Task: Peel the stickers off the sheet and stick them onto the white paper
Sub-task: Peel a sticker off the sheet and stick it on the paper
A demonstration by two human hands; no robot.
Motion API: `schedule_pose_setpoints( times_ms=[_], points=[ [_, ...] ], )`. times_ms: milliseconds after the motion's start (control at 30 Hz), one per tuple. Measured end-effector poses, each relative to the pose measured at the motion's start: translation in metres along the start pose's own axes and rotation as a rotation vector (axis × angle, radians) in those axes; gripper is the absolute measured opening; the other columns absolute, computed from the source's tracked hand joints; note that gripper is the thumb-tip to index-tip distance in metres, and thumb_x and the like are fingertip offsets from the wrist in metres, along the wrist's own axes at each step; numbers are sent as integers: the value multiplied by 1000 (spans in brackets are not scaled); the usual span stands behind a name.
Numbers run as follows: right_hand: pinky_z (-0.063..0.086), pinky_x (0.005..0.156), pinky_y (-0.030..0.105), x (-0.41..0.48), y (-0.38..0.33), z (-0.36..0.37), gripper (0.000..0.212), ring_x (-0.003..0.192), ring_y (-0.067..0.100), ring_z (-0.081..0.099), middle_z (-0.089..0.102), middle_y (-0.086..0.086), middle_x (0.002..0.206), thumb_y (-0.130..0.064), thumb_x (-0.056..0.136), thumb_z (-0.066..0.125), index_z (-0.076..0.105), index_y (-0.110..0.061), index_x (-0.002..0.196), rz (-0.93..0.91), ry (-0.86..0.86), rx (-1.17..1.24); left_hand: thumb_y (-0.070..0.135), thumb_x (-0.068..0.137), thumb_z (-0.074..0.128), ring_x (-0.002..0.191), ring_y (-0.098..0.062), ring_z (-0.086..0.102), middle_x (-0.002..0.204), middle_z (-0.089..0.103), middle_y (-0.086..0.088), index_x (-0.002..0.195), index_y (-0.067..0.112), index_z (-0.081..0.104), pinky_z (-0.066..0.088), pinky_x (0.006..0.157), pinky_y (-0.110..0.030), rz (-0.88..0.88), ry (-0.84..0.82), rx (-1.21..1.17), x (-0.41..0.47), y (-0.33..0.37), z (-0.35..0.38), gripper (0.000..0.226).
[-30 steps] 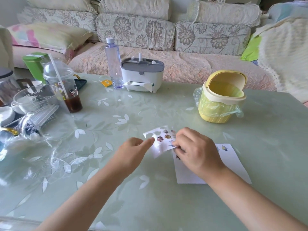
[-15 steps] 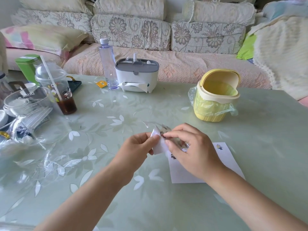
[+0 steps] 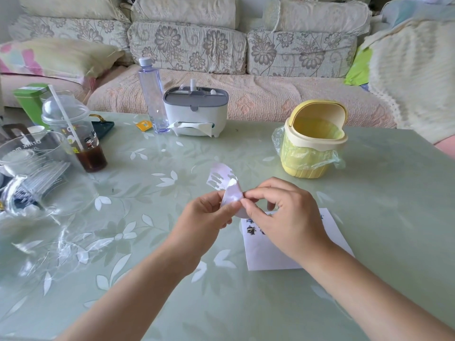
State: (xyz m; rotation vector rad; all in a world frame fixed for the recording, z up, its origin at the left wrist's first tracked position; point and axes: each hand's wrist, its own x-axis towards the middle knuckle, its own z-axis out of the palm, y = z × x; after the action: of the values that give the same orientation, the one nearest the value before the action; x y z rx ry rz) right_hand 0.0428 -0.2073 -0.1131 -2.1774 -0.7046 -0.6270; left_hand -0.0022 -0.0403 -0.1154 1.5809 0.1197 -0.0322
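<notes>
The sticker sheet [image 3: 227, 187] is lifted off the table and bent over, its pale back turned toward me. My left hand [image 3: 205, 221] pinches its lower edge from the left. My right hand [image 3: 283, 212] pinches the sheet's right edge between thumb and forefinger; whether a sticker is between those fingertips is hidden. The white paper [image 3: 270, 254] lies flat on the table under my right hand, with a few small dark stickers [image 3: 251, 229] showing on its near-left part. My right hand and wrist cover the middle of the paper.
A yellow mini bin [image 3: 314, 141] with a bag liner stands behind the paper. A tissue box [image 3: 195, 112] and a clear bottle [image 3: 152, 94] stand at the back. A cup with a straw [image 3: 73, 134] and clear plastic items [image 3: 32, 173] crowd the left side.
The sticker sheet went from lying nearly flat by the paper to being lifted and folded back between both hands. My left hand closed onto it; the view shifted slightly.
</notes>
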Motion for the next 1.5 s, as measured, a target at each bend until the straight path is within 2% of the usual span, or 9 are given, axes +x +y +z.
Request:
schedule_pose_setpoints(
  times_ms=[367,533,667,733,833,1000,1133,1233,1500],
  points=[
    [47,53,33,3,-5,-1,23,54,16,52,64,-18,74,-44,81,59,74,-29,72,94,4,92,25,97,62,71,-10,49,74,60,8,92,22,74,43,87,-30,-5,23,6,0,0,4,14],
    [49,55,31,2,-5,4,16,56,15,54,65,-18,74,-39,80,64,73,-28,72,143,19,130,23,97,62,79,-14,61,83,70,2,95,17,73,48,99,-39,-28,6,-37,1,1,6,12],
    [28,52,20,2,-4,4,13,57,8,30,61,-10,71,-26,84,71,69,-24,71,-121,122,-205,41,82,68,104,-26,68,98,76,-6,94,20,75,48,105,-45,-42,31,-77,1,3,7,25],
    [22,54,17,1,-4,5,12,61,4,26,63,-8,71,-22,84,72,71,-22,72,-205,176,-272,44,82,69,101,-29,68,99,76,-8,93,23,76,49,104,-48,-9,88,-62,2,2,5,26],
    [25,52,16,0,-5,6,11,57,3,31,63,-9,73,-22,84,71,71,-24,73,-170,168,-224,34,93,68,86,-20,63,97,76,-9,93,21,78,48,102,-48,15,129,-41,2,0,4,15],
    [33,49,16,2,-7,5,9,53,3,41,63,-15,81,-36,84,65,72,-30,84,-67,61,-116,33,94,66,105,-38,64,99,76,-11,95,22,79,48,104,-51,15,136,-67,-1,2,5,17],
    [38,50,20,3,-4,3,17,54,1,38,65,-14,81,-39,90,63,77,-30,90,-88,32,-100,30,93,68,85,-20,67,92,76,-7,92,22,79,52,96,-41,39,162,-71,0,3,4,13],
    [42,49,26,2,-5,2,15,53,7,39,66,-14,80,-37,91,64,78,-31,89,-75,16,-119,23,94,67,69,-1,62,76,74,6,90,18,77,50,72,-17,83,172,-66,-1,3,6,12],
    [53,56,31,6,-7,-1,11,50,12,56,66,-22,70,-25,88,74,78,-32,81,206,-63,169,17,97,63,75,-4,65,85,77,1,92,16,74,44,65,-9,123,179,-34,-2,3,7,12]
  ],
)
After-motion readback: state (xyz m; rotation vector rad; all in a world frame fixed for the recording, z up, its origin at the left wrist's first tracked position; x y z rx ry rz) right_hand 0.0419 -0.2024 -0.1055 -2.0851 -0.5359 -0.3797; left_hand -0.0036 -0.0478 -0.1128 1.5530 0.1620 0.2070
